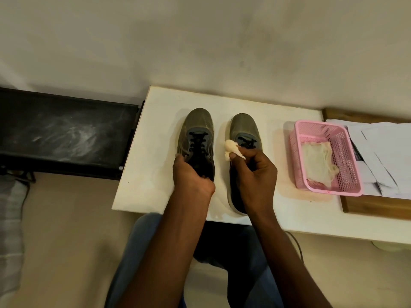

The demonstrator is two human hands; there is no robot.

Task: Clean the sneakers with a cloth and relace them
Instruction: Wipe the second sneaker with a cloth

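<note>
**Head camera: two shoes on the desk, cloth ready to wipe**

Head camera looks down at a white desk (155, 192) with two gray sneakers side by side, toes pointing away from the person. Both have their black laces in.

The left hand (191, 176) curls around the heel end of the left sneaker (199, 127) and holds it. The right hand (255, 172) hovers over the right sneaker (243, 127). Its fingers are curled, and the thumb and fingertips pinch a small bunched white cloth (231, 148) just above the gap between the shoes.

A pink basket (320, 127) sits off to the right on the desk with another pale cloth (318, 161) lying inside it. Some white papers (382, 152) lie past the basket.

It looks like wiping is only starting. To do it well, the left hand should keep its shoe from sliding while the cloth rubs. Short, firm strokes along the side would work best, with a clean bit of cloth turned out often. The laces probably need to come out, so the cloth can reach under them.
</note>
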